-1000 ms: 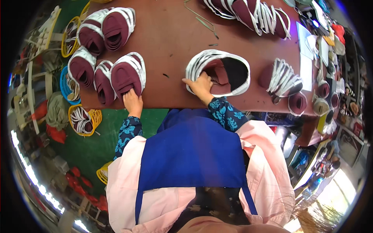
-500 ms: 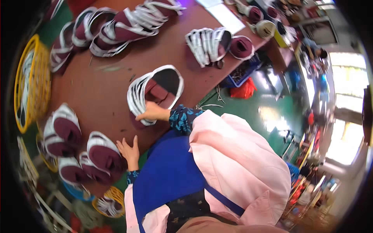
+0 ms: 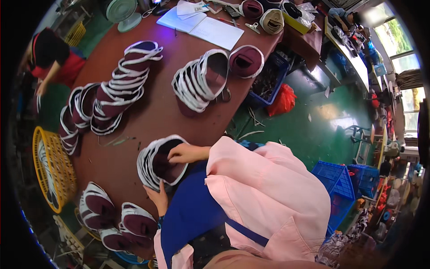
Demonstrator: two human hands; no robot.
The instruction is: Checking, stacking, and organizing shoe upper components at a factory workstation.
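Observation:
A nested stack of maroon shoe uppers (image 3: 150,161) with white edging and dark lining lies near the table's front edge. My left hand (image 3: 156,197) grips the stack's near white rims, thumb on one side and fingers on the other. My right hand (image 3: 181,154) is over the stack's opening, fingers curled together against the dark inside; what they pinch, if anything, is hidden. Another nested stack (image 3: 199,83) stands farther back, next to a single maroon upper (image 3: 247,62). To the near left are several more maroon uppers (image 3: 139,224).
Long rows of uppers (image 3: 121,96) lie across the left of the brown table (image 3: 148,119). A yellow basket (image 3: 60,168) is at the left edge. An open notebook (image 3: 215,32) and a green fan (image 3: 122,11) are at the back. A blue crate (image 3: 271,85) and red bag (image 3: 283,99) sit right. A person (image 3: 56,56) bends at far left.
My left hand has moved from beside the stack onto its near rims. My right hand has shifted from the stack's outer edge to its inside. The whole view has turned, bringing in a person.

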